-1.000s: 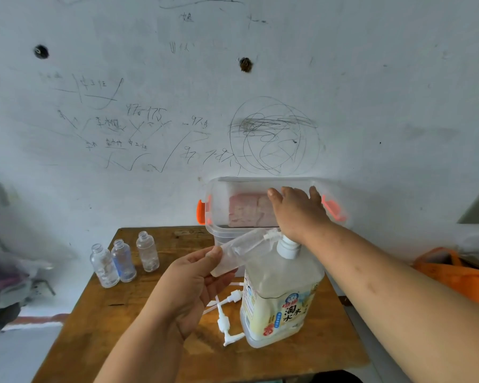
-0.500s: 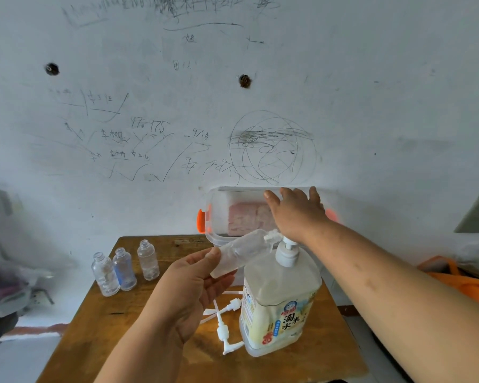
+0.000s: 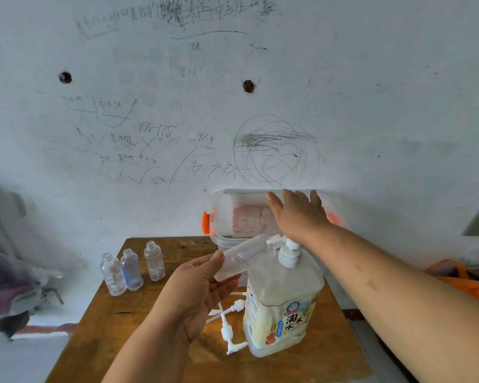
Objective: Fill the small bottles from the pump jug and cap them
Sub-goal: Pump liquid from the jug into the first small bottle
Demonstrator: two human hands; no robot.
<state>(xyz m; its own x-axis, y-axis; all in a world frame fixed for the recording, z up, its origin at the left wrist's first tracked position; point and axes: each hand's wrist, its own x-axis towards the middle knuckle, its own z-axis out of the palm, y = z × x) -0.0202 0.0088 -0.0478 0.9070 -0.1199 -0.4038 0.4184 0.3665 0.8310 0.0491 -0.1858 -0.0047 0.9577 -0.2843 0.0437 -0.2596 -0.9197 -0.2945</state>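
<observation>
Bottle [image 3: 241, 255] is leaning mouth-first at the pump jug [image 3: 282, 305] nozzle, mid-counter [image 3: 122, 322]. Left hand [image 3: 194, 294] is pinching its base, thumb against fingers. Right hand [image 3: 299, 217] is resting on the pump head [image 3: 289, 251], fingers spread straight. It is probably handling light, thin-walled and slippery when wet, so gripping low on the body is suiting it.
</observation>
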